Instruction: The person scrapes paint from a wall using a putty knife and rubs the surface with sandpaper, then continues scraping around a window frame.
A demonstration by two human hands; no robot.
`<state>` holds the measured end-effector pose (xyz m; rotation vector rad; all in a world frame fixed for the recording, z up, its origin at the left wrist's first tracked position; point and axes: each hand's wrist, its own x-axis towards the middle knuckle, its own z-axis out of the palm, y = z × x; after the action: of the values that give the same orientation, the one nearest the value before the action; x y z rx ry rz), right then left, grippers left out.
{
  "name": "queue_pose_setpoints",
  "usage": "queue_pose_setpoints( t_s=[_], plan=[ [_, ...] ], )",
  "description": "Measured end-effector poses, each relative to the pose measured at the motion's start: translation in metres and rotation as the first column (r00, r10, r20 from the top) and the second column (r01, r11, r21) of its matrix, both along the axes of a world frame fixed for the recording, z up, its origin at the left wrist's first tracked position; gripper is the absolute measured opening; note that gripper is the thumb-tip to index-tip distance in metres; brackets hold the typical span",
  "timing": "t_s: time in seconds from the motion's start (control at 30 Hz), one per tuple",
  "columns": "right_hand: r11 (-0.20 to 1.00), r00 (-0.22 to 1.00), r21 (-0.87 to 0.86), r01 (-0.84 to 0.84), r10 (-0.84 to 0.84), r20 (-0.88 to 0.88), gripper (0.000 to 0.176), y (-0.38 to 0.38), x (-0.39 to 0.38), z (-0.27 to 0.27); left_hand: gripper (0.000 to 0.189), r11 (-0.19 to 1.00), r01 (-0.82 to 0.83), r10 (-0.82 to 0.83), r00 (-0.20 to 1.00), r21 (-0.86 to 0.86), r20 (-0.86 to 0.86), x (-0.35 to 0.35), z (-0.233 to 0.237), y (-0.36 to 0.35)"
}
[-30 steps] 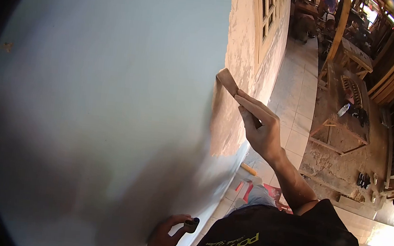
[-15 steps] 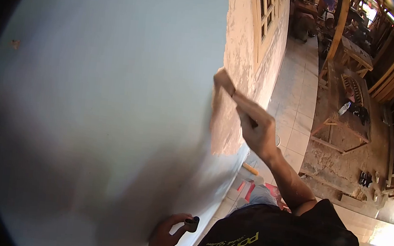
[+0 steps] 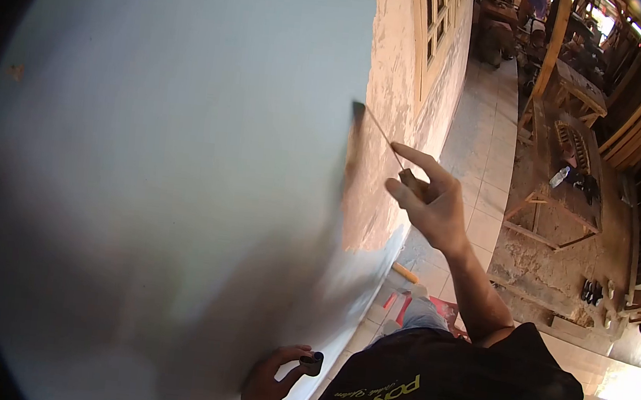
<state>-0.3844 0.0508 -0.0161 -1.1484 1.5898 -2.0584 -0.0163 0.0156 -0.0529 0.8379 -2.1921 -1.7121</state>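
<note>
My right hand [image 3: 437, 207] grips a putty knife [image 3: 379, 130], its thin blade seen nearly edge-on, with the forefinger stretched along it. The blade's dark tip reaches the border between the pale blue paint and the bare, patchy strip [image 3: 389, 60] of the wall. Lower down, my left hand [image 3: 266, 378] is close against the blue wall [image 3: 186, 148]. Between its thumb and fingers is a small dark rolled piece [image 3: 311, 363] with a hollow end.
A wooden window frame [image 3: 431, 41] is set in the wall beyond the bare strip. Tiled floor [image 3: 479, 153] runs along the wall. To the right stands a wooden workbench [image 3: 561, 188] with a plastic bottle [image 3: 559, 177] on it. A wooden post [image 3: 553, 49] rises behind.
My right hand has turned and shifted slightly right, so the putty knife now shows edge-on instead of broad side. My left hand stays in place with the rolled piece.
</note>
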Motion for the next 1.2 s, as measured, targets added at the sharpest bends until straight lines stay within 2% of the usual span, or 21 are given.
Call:
queue_pose_setpoints(
  t_s=[0.03,0.07,0.1,0.17,0.2,0.3,0.33,0.4,0.43,0.47,0.5,0.57,0.67,0.77,0.8,0.83,0.9,0.97,1.03,1.1,1.2],
  plan=[
    [0.974,0.922,-0.064,-0.219,0.228,0.311,0.040,0.005,-0.002,0.001,0.031,1.000,0.010,-0.010,1.000,-0.006,0.002,0.000,0.001,-0.001],
    [0.880,0.799,-0.289,-0.378,0.468,0.378,0.040,0.005,-0.011,-0.008,0.030,1.000,0.018,-0.018,1.000,-0.009,0.003,0.000,0.001,-0.001],
    [0.878,0.798,-0.294,-0.379,0.470,0.377,0.040,0.000,-0.012,-0.015,0.030,1.000,0.017,-0.017,1.000,-0.014,0.004,0.002,-0.002,-0.001],
    [0.866,0.619,-0.344,-0.362,0.500,0.606,0.036,-0.009,-0.012,-0.026,0.029,1.000,0.000,0.000,1.000,0.003,-0.005,0.004,-0.009,-0.002],
    [0.888,0.659,-0.196,-0.417,0.443,0.608,0.040,-0.011,-0.011,-0.031,0.029,1.000,-0.002,0.002,1.000,-0.001,-0.003,0.005,-0.009,-0.001],
    [0.919,0.844,0.153,-0.363,0.256,0.471,0.044,-0.014,-0.007,-0.041,0.029,0.999,-0.023,0.024,1.000,0.049,-0.016,0.006,-0.011,-0.001],
    [0.919,0.844,0.152,-0.364,0.256,0.472,0.044,-0.015,-0.006,-0.045,0.029,0.998,-0.025,0.026,1.000,0.056,-0.014,0.006,-0.011,-0.001],
    [0.990,0.983,0.143,-0.006,-0.021,0.185,0.045,-0.017,-0.002,-0.050,0.030,0.998,-0.025,0.026,1.000,0.064,-0.013,0.005,-0.010,-0.002],
    [0.990,0.982,0.144,-0.003,-0.024,0.185,0.045,-0.017,-0.001,-0.049,0.028,0.999,-0.001,0.000,1.000,0.035,0.013,0.005,-0.008,-0.002],
    [0.985,0.992,0.123,0.121,-0.114,-0.061,0.046,-0.015,0.000,-0.047,0.028,1.000,0.025,-0.025,0.999,0.006,0.041,0.004,-0.006,-0.002],
    [0.969,0.932,0.074,0.235,-0.203,-0.301,0.049,-0.014,0.001,-0.046,0.028,1.000,0.028,-0.028,0.999,0.008,0.041,0.003,-0.005,-0.003],
    [0.980,0.928,0.064,0.189,-0.157,-0.337,0.049,-0.013,0.003,-0.049,0.029,0.999,0.033,-0.033,0.999,0.000,0.025,0.004,-0.006,-0.003],
    [0.928,0.825,-0.062,0.366,-0.355,-0.439,0.037,-0.014,0.009,-0.031,0.030,1.000,0.010,-0.010,0.999,0.009,0.041,0.003,-0.002,-0.002],
    [0.952,0.851,-0.106,0.288,-0.305,-0.427,0.035,-0.020,-0.002,-0.023,0.030,1.000,0.011,-0.012,0.997,0.002,0.075,0.009,-0.009,-0.002],
    [0.958,0.869,-0.005,0.287,-0.263,-0.420,0.034,-0.013,0.003,-0.018,0.030,1.000,0.011,-0.011,0.997,0.002,0.073,0.009,-0.009,-0.002],
    [0.958,0.869,-0.003,0.287,-0.261,-0.421,0.034,-0.010,0.008,-0.022,0.029,1.000,0.021,-0.021,0.999,0.002,0.038,0.009,-0.009,-0.002],
    [0.948,0.794,-0.076,0.310,-0.302,-0.527,0.034,-0.009,0.014,-0.027,0.029,0.999,0.033,-0.033,0.999,0.001,0.003,0.008,-0.010,-0.002],
    [0.943,0.797,-0.069,0.324,-0.312,-0.518,0.035,-0.009,0.013,-0.019,0.029,1.000,0.020,-0.020,1.000,0.006,-0.013,0.008,-0.010,-0.001],
    [0.956,0.874,0.004,0.292,-0.265,-0.408,0.036,-0.013,0.010,-0.011,0.029,0.999,0.018,-0.018,1.000,0.027,0.014,0.010,-0.008,0.000],
    [0.967,0.890,-0.007,0.254,-0.236,-0.390,0.037,-0.013,0.014,-0.020,0.029,0.999,0.005,-0.006,1.000,0.034,0.031,0.009,-0.008,0.000],
    [0.960,0.838,-0.030,0.278,-0.258,-0.481,0.039,-0.010,0.017,-0.020,0.029,1.000,0.015,-0.015,1.000,0.000,0.007,0.008,-0.009,-0.002]
  ],
)
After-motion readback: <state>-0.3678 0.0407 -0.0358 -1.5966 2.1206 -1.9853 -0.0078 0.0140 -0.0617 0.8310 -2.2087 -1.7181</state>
